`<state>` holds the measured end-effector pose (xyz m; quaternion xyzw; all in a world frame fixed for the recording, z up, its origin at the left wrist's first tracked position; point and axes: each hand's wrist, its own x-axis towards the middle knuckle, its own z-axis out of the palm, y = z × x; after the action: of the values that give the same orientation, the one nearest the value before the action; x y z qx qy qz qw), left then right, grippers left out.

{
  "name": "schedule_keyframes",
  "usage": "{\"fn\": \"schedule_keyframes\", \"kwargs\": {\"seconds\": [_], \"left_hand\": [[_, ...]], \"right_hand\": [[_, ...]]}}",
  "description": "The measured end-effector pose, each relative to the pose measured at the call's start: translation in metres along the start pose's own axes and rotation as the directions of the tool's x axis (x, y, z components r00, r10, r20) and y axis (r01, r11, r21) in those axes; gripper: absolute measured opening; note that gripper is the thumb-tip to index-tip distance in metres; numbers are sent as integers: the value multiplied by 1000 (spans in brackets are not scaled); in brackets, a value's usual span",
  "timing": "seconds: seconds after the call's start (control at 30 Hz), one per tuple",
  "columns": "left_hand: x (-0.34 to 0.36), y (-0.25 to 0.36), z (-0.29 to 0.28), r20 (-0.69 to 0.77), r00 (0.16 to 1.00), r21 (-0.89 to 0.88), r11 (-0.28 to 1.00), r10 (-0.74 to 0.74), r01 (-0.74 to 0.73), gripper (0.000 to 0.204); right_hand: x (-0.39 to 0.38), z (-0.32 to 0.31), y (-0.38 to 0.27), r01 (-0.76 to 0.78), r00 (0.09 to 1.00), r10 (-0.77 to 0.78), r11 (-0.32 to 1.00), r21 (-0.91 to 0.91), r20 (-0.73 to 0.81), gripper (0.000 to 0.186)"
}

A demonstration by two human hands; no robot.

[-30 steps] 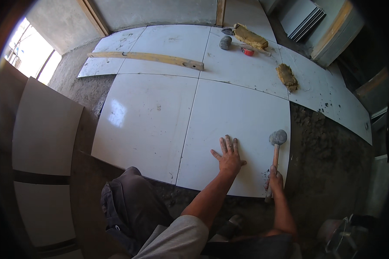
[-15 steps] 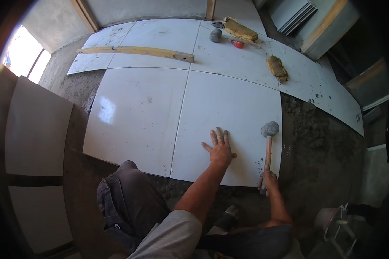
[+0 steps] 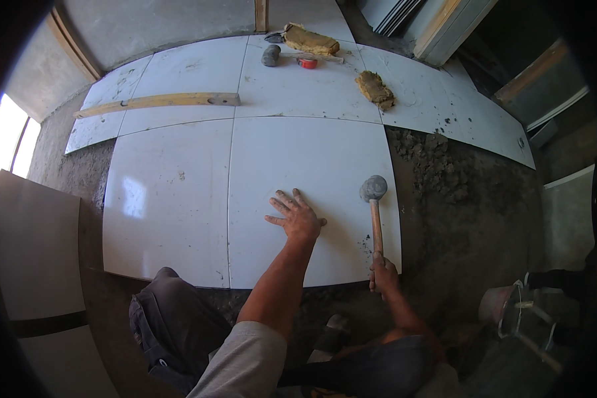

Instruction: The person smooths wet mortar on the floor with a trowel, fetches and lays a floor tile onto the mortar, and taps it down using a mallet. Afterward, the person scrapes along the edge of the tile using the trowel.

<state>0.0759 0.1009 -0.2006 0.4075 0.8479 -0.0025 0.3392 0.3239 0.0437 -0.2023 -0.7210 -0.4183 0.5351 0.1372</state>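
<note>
My left hand (image 3: 297, 217) lies flat with spread fingers on a large white tile (image 3: 308, 156) in front of me. My right hand (image 3: 385, 275) grips the wooden handle of a rubber mallet (image 3: 373, 190); its grey head is over the same tile's right part, near the edge. Another white tile (image 3: 169, 169) adjoins on the left. Dark, lumpy mortar (image 3: 444, 172) borders the right side.
A yellow straightedge (image 3: 156, 101), second mallet (image 3: 270, 56), red tape measure (image 3: 306, 62) and yellow sponge-like pieces (image 3: 375, 89) lie on farther tiles. Loose panels (image 3: 36, 245) are at left, stacked panels (image 3: 393, 16) at back right, a bucket (image 3: 494, 305) at lower right.
My view has swung right, shifting the scene leftward in the frame. My left hand stays spread on the tile and my right hand keeps hold of the mallet.
</note>
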Motion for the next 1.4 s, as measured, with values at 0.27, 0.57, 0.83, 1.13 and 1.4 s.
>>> {"fn": "schedule_keyframes", "kwargs": {"seconds": [0.27,0.57,0.83,1.13,1.4], "left_hand": [[41,16,-30,-12,985,-221,961,-170,163,119],[87,56,-16,-127,873,-347,845,-471,406,118],[110,66,17,-335,746,-285,816,-576,503,104],[114,72,12,-343,714,-237,792,-610,563,101],[113,67,8,-287,734,-311,784,-616,537,91]], "right_hand": [[1,1,4,46,997,-49,998,51,54,50],[18,2,20,34,995,-46,991,132,86,39],[21,-9,27,-85,988,60,982,168,145,33],[51,-31,-1,-108,980,121,990,-86,158,32],[102,-20,-166,337,888,-355,935,110,293,40]]}}
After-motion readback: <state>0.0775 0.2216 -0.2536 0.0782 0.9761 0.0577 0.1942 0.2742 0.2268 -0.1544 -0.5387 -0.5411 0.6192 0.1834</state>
